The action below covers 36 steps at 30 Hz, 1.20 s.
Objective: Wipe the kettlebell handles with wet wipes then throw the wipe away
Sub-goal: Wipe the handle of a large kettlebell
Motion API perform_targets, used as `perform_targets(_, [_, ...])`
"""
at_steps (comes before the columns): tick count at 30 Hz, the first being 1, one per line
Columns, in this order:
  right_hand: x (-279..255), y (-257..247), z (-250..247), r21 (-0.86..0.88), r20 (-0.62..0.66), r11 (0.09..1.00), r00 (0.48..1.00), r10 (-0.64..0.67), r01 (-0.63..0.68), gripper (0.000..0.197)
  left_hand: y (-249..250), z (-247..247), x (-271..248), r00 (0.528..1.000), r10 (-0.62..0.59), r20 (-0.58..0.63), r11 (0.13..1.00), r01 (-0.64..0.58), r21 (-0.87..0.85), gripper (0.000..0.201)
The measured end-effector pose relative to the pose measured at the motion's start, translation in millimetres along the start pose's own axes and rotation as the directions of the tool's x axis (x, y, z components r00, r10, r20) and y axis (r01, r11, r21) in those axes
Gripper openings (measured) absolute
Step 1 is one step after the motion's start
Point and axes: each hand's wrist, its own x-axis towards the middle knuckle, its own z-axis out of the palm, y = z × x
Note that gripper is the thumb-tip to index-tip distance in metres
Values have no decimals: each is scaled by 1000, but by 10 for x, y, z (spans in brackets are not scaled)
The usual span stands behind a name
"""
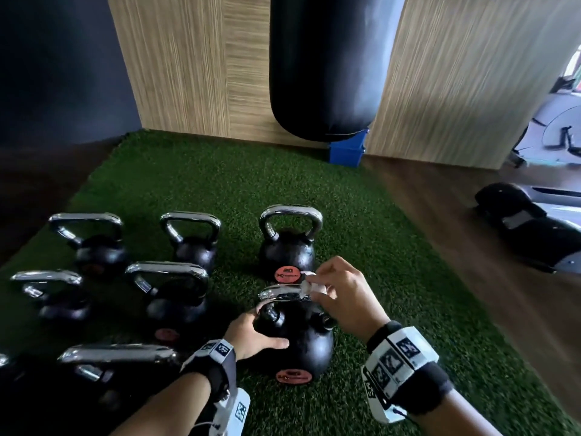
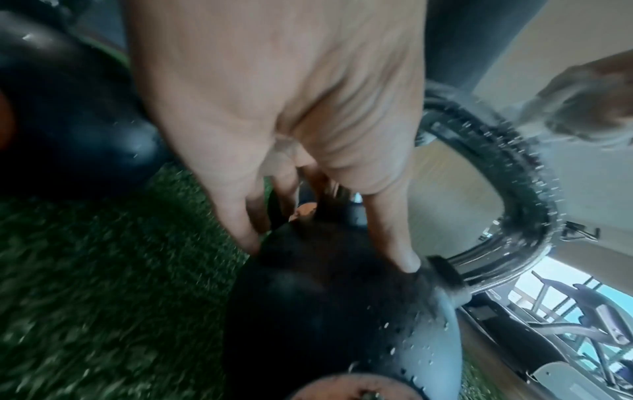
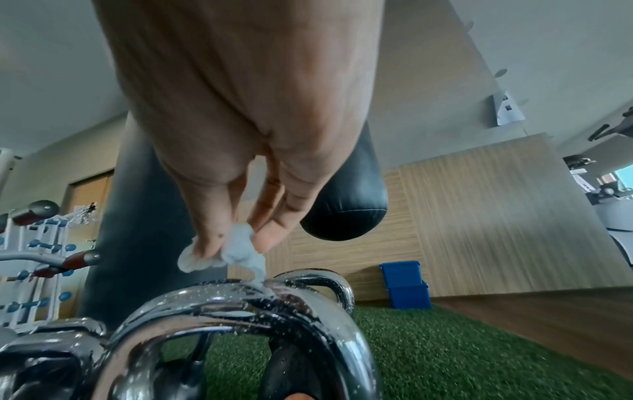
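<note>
Wiping the near kettlebell (image 1: 309, 344) handle (image 1: 283, 294).
Right hand (image 1: 345, 297) pinched the wet wipe (image 1: 309, 286) against it; left hand (image 1: 251, 336) braced the body with straight fingers (image 2: 394, 230).

Seven kettlebells (image 1: 289, 247), perhaps an eighth cut off, one wipe (image 3: 240, 251).

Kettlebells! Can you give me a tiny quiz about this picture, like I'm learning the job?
1. True or false: the right hand pinches a white wet wipe that touches the chrome handle.
2. What does the left hand rest on? A) the kettlebell's black body B) a towel C) a water bottle
3. Fill in: the floor under it is green ____.
Key: 1 true; 2 A; 3 turf.
</note>
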Motion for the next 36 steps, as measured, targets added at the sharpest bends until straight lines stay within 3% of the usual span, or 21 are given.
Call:
perform_targets(3, [9,44,176,-101,89,988,990,-111,120,20,-47,108,88,998,67,-14,996,-67,-61,105])
perform_targets(6, [38,89,271,-200,142,975,987,-70,98,23,-77,139,176,990,139,20,984,-135,-116,100])
perform_targets(11, [8,107,279,-184,0,983,1000,-26,26,17,-165,152,270,979,193,64,968,-180,-174,107])
perform_targets(13, [-32,126,235,-205,-49,979,999,-3,-7,20,-196,180,278,978,203,54,966,-191,-176,96])
perform_targets(16, [-35,62,220,-308,-86,950,993,-82,51,30,-211,208,257,975,218,31,960,-208,-188,76])
perform_targets(20, [-76,96,263,-241,-79,971,996,-31,11,23,-158,184,228,975,218,45,956,-204,-210,70])
perform_targets(25, [-191,353,150,-113,-193,989,978,75,-98,19,-156,173,225,976,206,66,957,-187,-222,70])
perform_targets(32, [-239,465,220,-88,-266,993,963,49,-75,23,-130,145,195,979,190,74,965,-172,-200,71])
perform_targets(34, [-339,610,249,-30,-287,990,950,126,-141,21,-124,137,189,981,177,73,971,-162,-176,70])
perform_targets(36, [-427,763,306,21,-247,958,927,282,-286,19,-104,117,183,984,160,74,978,-148,-149,71])
